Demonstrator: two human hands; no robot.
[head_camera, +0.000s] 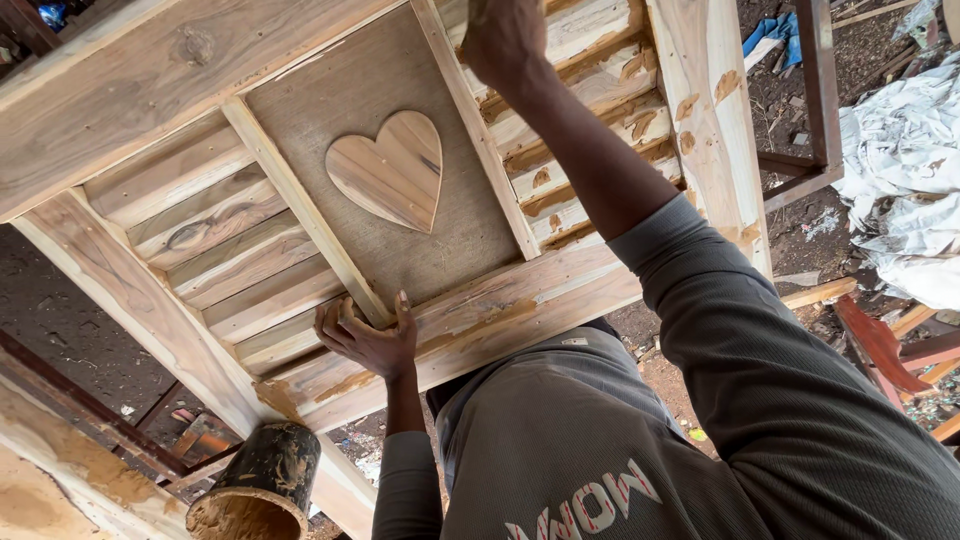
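Wooden panel (300, 250) ahead of the person, left hand (368, 338) curled over its lower rail, fingers gripping, right hand (503, 40) fisted higher on the slats, contents cannot be told, smooth heart cutout (390, 168) on rough brown board, pale slats with putty smears, crusted can (262, 482) below.

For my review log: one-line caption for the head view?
Left hand grips a wooden headboard with heart panel; right hand reaches its slats.

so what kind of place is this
Probably an open-air carpentry workshop: a bare wooden panel with a carved heart being worked by hand, offcuts on the dirt ground, and a smeared cylindrical container.
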